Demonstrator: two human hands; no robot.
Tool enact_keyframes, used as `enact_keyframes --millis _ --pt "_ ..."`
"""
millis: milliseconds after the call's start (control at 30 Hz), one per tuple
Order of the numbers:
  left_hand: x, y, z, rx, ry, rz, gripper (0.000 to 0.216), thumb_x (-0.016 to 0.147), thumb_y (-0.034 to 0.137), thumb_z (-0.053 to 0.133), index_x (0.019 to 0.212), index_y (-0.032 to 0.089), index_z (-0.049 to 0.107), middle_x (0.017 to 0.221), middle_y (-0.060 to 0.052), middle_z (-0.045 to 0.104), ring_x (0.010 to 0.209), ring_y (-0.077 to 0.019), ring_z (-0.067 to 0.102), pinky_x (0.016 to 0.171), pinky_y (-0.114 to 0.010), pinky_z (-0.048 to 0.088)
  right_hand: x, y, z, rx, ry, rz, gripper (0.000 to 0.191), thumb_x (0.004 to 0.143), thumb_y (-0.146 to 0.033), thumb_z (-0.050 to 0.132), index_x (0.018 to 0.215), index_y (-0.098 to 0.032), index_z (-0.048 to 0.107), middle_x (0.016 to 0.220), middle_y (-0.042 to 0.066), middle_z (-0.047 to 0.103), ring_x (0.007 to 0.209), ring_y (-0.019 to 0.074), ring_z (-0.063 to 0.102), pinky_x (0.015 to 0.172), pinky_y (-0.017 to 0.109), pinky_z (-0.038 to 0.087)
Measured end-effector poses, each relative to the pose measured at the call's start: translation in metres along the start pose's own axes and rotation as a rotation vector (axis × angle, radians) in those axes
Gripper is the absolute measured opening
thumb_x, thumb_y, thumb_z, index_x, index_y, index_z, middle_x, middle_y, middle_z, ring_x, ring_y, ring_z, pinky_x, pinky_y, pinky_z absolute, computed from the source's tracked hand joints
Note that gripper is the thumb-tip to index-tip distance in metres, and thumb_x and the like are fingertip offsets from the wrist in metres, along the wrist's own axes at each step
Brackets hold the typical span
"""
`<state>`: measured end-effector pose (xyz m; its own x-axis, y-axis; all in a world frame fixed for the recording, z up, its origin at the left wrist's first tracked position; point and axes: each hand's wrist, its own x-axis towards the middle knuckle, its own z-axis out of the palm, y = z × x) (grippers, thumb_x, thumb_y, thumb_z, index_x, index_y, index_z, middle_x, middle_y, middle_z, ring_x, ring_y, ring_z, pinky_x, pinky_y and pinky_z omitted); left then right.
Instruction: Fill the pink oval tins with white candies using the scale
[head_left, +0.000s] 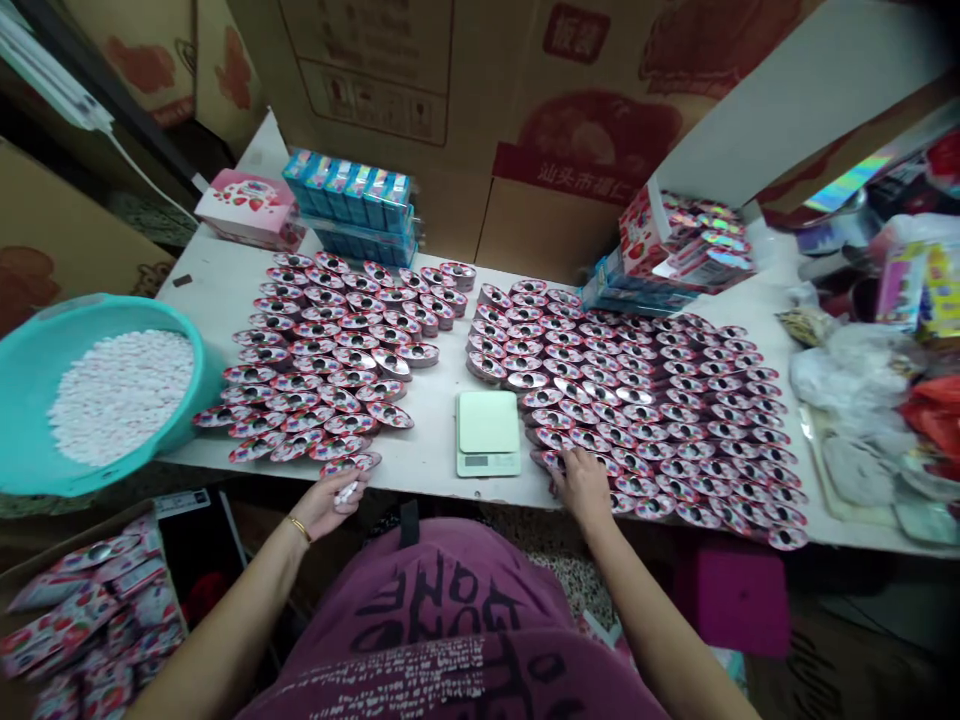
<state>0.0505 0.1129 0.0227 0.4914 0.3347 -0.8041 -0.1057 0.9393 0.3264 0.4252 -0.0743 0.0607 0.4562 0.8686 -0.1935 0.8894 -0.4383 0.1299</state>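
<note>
Rows of small pink packets with dark round windows cover a white table (435,420), one group on the left (330,350), one on the right (645,400). My left hand (330,502) is at the table's front edge, palm up, fingers curled round a small white piece next to the nearest left packet (358,463). My right hand (583,488) rests on the front packets of the right group, fingers down and pinched on one. A small white scale (487,432) sits between my hands.
A teal basin (22,400) of white tablets stands at the left. Blue boxes (352,205) and a pink box (251,205) sit at the back, cardboard cartons behind. A box of pink packets (82,610) lies lower left. Clutter and bags (862,380) fill the right.
</note>
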Motion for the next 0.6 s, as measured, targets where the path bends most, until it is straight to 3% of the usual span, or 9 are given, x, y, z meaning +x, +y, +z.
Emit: enact_keyframes --millis 200,333,467,600 --pt "-0.012 -0.013 0.014 -0.133 -0.043 -0.05 0.009 0.075 0.011 0.048 0.075 0.01 0.057 0.06 -0.004 0.051 0.045 -0.0055 0.045 0.032 -0.012 0.029 -0.008 0.001 0.008 -0.052 0.014 -0.013 0.019 0.081 -0.026 0.041 0.081 -0.017 0.058 0.088 0.008 0.053 0.083 0.0207 0.042 0.07 0.032 0.027" --pt "-0.014 -0.025 0.043 -0.198 -0.077 -0.053 0.015 0.077 0.01 0.044 0.081 0.008 0.058 0.07 -0.009 0.059 0.054 -0.0088 0.053 0.042 -0.016 0.042 -0.015 -0.005 -0.01 -0.024 0.033 -0.1 0.019 0.081 -0.021 0.04 0.079 -0.019 0.059 0.087 0.008 0.053 0.082 0.0204 0.04 0.07 0.032 0.026" --pt "-0.009 -0.029 0.078 -0.168 -0.108 -0.031 0.021 0.074 0.004 0.044 0.089 0.005 0.059 0.082 -0.014 0.063 0.072 -0.0149 0.061 0.065 -0.024 0.05 -0.001 -0.042 -0.039 0.021 0.06 -0.283 0.022 0.083 -0.019 0.037 0.08 -0.018 0.059 0.088 0.008 0.052 0.082 0.0207 0.039 0.071 0.033 0.025" --pt "-0.005 -0.025 0.102 -0.142 -0.159 -0.008 0.024 0.073 0.004 0.048 0.094 0.004 0.058 0.09 -0.015 0.063 0.084 -0.0178 0.06 0.077 -0.028 0.048 0.032 -0.086 -0.05 0.07 0.017 -0.407 0.023 0.082 -0.015 0.036 0.081 -0.016 0.059 0.088 0.009 0.052 0.082 0.0208 0.04 0.07 0.034 0.026"
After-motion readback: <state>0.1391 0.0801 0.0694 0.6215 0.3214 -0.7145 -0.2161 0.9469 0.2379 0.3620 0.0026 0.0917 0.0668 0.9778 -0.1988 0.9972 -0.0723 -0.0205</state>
